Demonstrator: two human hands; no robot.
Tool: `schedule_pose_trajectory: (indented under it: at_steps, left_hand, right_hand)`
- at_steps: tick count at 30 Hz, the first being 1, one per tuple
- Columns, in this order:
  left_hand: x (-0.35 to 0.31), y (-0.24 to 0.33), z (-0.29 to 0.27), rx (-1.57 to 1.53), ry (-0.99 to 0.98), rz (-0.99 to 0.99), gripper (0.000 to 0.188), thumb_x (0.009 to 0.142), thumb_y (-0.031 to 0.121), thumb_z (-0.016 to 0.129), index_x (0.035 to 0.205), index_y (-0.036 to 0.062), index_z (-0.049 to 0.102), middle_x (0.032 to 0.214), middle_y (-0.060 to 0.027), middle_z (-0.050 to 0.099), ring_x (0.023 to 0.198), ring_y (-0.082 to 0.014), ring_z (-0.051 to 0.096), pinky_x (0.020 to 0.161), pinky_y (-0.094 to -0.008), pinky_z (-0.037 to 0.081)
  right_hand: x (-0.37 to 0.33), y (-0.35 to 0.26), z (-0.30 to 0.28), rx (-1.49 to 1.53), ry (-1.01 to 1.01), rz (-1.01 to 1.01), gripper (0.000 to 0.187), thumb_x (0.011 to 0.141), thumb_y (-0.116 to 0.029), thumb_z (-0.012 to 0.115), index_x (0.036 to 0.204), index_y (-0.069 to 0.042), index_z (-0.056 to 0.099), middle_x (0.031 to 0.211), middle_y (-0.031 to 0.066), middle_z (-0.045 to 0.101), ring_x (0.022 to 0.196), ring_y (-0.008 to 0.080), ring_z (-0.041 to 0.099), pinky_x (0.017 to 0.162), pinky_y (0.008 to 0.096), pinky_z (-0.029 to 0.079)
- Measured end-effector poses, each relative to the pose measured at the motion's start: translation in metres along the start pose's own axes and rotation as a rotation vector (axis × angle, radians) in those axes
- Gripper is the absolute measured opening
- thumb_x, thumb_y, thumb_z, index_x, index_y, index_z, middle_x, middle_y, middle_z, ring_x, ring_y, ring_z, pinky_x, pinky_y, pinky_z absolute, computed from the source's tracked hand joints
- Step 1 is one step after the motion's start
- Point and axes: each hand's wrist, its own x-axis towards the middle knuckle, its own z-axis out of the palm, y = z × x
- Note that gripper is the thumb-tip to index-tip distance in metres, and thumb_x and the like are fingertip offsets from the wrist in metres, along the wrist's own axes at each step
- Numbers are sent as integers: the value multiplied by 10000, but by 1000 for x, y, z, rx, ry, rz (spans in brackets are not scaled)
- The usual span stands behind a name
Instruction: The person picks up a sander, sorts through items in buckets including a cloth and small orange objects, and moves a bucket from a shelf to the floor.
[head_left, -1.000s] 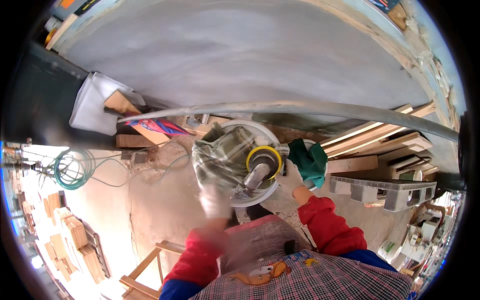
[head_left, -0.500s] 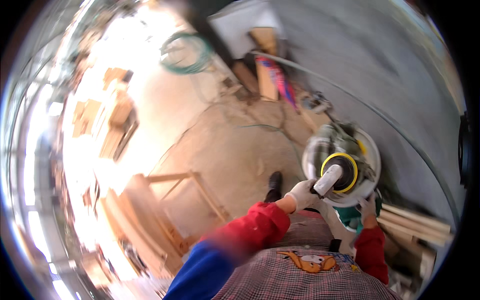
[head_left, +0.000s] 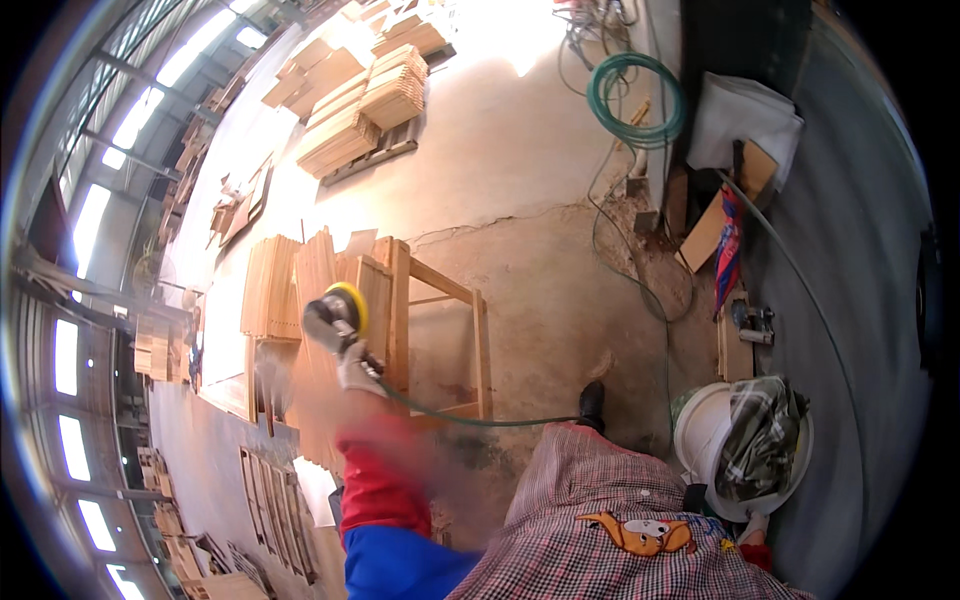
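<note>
My left hand [head_left: 358, 368], in a white glove, is closed around a pneumatic sander [head_left: 330, 320] with a yellow-edged round pad. A green air hose [head_left: 480, 421] trails from the sander toward my body. The sander is over or beside light wooden boards [head_left: 312, 375] at a wooden frame stand [head_left: 398, 320]; contact cannot be made out. At lower right, my right hand [head_left: 756, 527] is at the near rim of a white bucket [head_left: 697, 430], its fingers mostly hidden. A dark green patterned cloth [head_left: 762, 440] lies in the bucket.
Stacked boards [head_left: 340, 135] sit on a pallet at far left. A coiled green hose [head_left: 636, 100] lies by the wall at the back. A folded umbrella [head_left: 728, 250] and wood pieces lean near the bucket. Slatted pallets [head_left: 275, 510] lie at lower left.
My left hand has carried the sander from above the bucket leftward to the boards. The view has turned left, and the bucket now appears lower right. My right hand stays near the bucket.
</note>
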Motion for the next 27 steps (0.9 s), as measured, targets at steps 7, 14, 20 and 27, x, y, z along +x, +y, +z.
schedule_pose_trajectory:
  at_steps: [7, 14, 20, 27]
  left_hand:
    - [95, 63, -51, -126, 200, -57, 328, 797, 235, 598, 567, 172, 373, 441, 14, 351, 343, -161, 341, 343, -302, 329]
    - [136, 53, -57, -84, 128, -201, 217, 795, 262, 649, 663, 155, 515, 521, -2, 494, 437, -180, 483, 442, -313, 454]
    - [182, 40, -85, -93, 75, -219, 148, 782, 232, 683, 742, 139, 575, 585, -1, 572, 468, -152, 544, 442, -265, 476]
    - [93, 65, -45, 787, 402, 434, 269, 801, 341, 666, 929, 109, 621, 712, -57, 618, 605, -198, 597, 539, -286, 509]
  right_hand:
    - [-22, -21, 16, -103, 28, -22, 447, 763, -69, 500, 1205, -122, 460, 981, 60, 575, 784, 219, 560, 619, 395, 474]
    - [-2, -2, -3, -111, 21, -127, 359, 756, -86, 506, 1114, -71, 529, 908, 70, 578, 756, 224, 543, 606, 399, 458]
    - [24, 27, -22, -62, 25, -380, 296, 734, -80, 527, 1020, -28, 581, 831, 75, 574, 690, 219, 533, 572, 390, 447]
    - [-55, 16, 25, 32, 330, -553, 303, 687, -43, 564, 985, 8, 570, 851, 107, 601, 741, 236, 581, 655, 350, 461]
